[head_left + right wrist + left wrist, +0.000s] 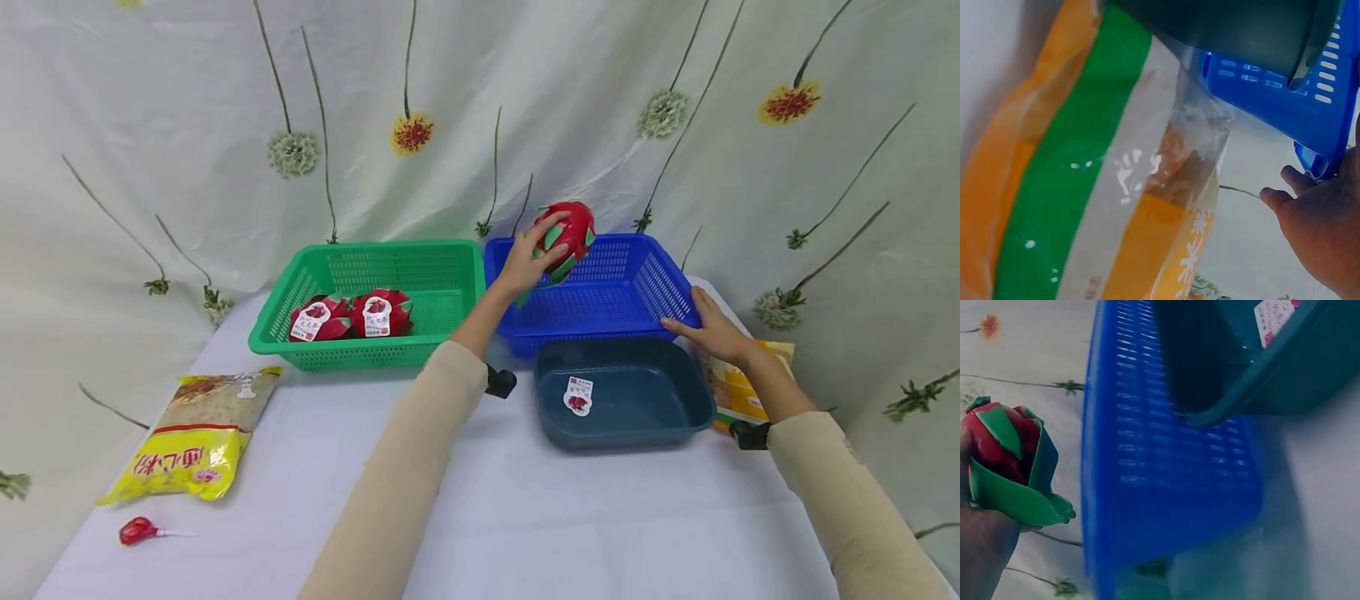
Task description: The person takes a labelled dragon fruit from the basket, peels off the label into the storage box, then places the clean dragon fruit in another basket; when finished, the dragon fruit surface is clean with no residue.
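Note:
My left hand (527, 260) grips a red dragon fruit (577, 232) with green scales, up over the back left of the blue basket (607, 304). In the left wrist view, green leafy flaps of the fruit (1013, 499) stick out past the hand (985, 547). At the basket's front right corner, my right hand (716, 335) holds the rim, with the thumb on the inner side. In the right wrist view that hand (1325, 228) is partly cut off by the frame edge. Two labelled dragon fruits (321, 320) lie in the left part of the green basket (450, 308).
A dark teal tub (637, 421) with a loose dragon fruit label (577, 396) inside stands before the blue basket. Right of it lies an orange, green and white food bag (1107, 156). Far left are a yellow powder bag (195, 433) and a red lollipop (138, 531). A flowered curtain (570, 100) hangs behind.

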